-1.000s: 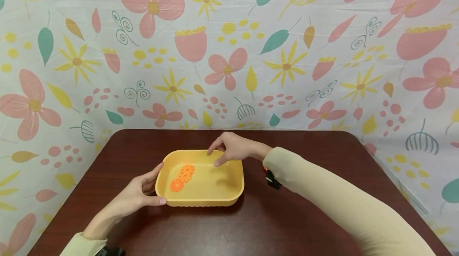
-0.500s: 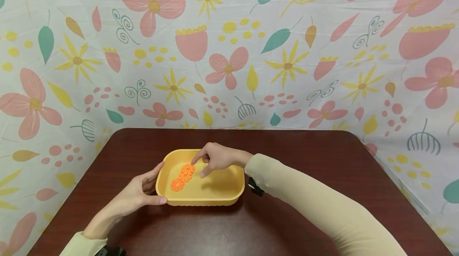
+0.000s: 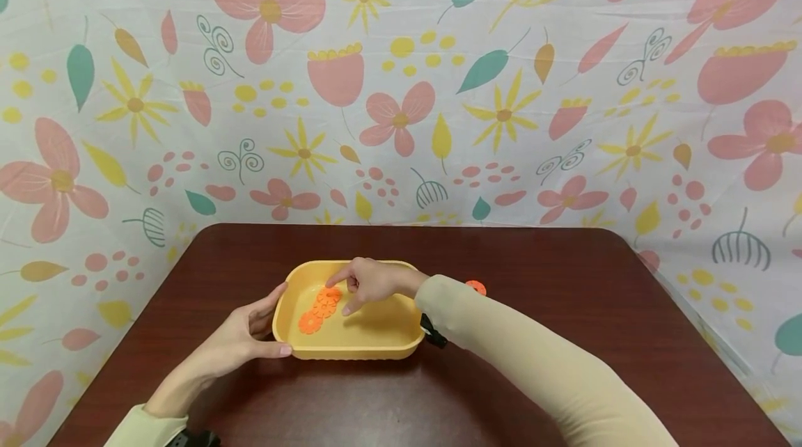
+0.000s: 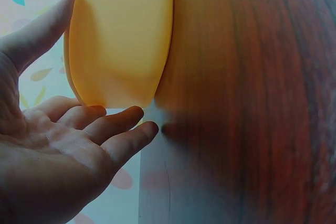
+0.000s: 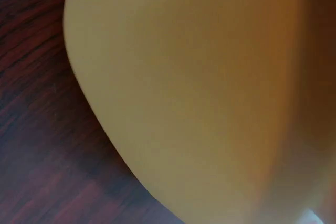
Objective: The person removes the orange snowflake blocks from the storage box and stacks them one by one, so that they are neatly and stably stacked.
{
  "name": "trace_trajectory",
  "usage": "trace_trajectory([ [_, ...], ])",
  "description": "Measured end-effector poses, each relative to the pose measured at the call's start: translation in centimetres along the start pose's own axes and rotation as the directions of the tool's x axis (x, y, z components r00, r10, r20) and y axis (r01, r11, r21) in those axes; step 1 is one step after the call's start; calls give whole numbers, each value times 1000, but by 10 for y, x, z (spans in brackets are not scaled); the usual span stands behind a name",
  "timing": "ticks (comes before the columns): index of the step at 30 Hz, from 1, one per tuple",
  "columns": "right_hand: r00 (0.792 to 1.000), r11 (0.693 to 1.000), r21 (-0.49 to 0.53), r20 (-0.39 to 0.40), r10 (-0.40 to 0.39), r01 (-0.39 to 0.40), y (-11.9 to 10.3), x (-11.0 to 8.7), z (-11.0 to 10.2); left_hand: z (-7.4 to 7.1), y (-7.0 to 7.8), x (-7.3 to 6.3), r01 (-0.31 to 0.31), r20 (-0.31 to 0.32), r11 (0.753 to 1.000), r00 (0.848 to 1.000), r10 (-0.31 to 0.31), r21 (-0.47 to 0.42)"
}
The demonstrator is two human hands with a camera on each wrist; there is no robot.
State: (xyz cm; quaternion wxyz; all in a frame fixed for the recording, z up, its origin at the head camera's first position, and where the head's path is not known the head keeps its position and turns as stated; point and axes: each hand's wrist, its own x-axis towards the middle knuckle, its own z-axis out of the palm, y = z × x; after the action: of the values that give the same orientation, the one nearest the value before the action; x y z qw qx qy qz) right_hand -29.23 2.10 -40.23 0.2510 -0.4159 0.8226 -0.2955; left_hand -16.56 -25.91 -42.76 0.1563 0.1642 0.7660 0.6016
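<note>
A shallow yellow tray [image 3: 382, 325] sits on the table. Its left end lies between the thumb and fingers of my left hand [image 3: 241, 335], which holds it. In the left wrist view, the thumb [image 4: 39, 35] touches one long side while the fingertips [image 4: 94, 109] meet the end wall. Several orange notched discs [image 3: 310, 322] lie overlapping in the tray's left half. My right hand [image 3: 370, 280] reaches over the tray, index fingertip at the rearmost disc, thumb apart from it. The right wrist view shows the tray wall [image 5: 157, 103] close up, with the hand out of sight.
Another orange disc [image 3: 476, 287] lies on the dark brown table [image 3: 539, 259], right of the tray and partly behind the right sleeve [image 3: 501, 335]. A flower-patterned cloth [image 3: 401, 189] hangs behind the table.
My right hand has moved left and lower into the tray, from its far right side to the orange discs. The disc on the table has come into view. My left hand stays put.
</note>
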Motion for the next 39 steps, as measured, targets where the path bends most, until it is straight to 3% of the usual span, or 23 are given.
trace_trajectory([
  [6, 1000, 999, 24, 3, 22, -22, -4, 1, 4, -1, -2, 2, 19, -17, 1000, 1000, -18, 12],
  [11, 999, 999, -21, 36, 31, -30, -7, -1, -3, -1, -4, 3, 18, -17, 1000, 1000, -18, 18],
  [19, 988, 998, -58, 144, 47, -39, -13, -1, -22, -2, -3, 2, 28, -12, 1000, 1000, -28, 2],
  [27, 963, 991, -96, 246, 113, -92, -16, 10, -25, -3, -4, 1, 14, -3, 1000, 1000, -14, -13],
  [34, 953, 981, -145, 254, 163, -130, -19, 17, -19, -3, -1, 1, 16, -6, 1000, 1000, -16, 16],
  [39, 950, 969, -184, 236, 204, -162, -20, 21, -16, -2, 1, 2, 60, -30, 997, 998, -59, 38],
])
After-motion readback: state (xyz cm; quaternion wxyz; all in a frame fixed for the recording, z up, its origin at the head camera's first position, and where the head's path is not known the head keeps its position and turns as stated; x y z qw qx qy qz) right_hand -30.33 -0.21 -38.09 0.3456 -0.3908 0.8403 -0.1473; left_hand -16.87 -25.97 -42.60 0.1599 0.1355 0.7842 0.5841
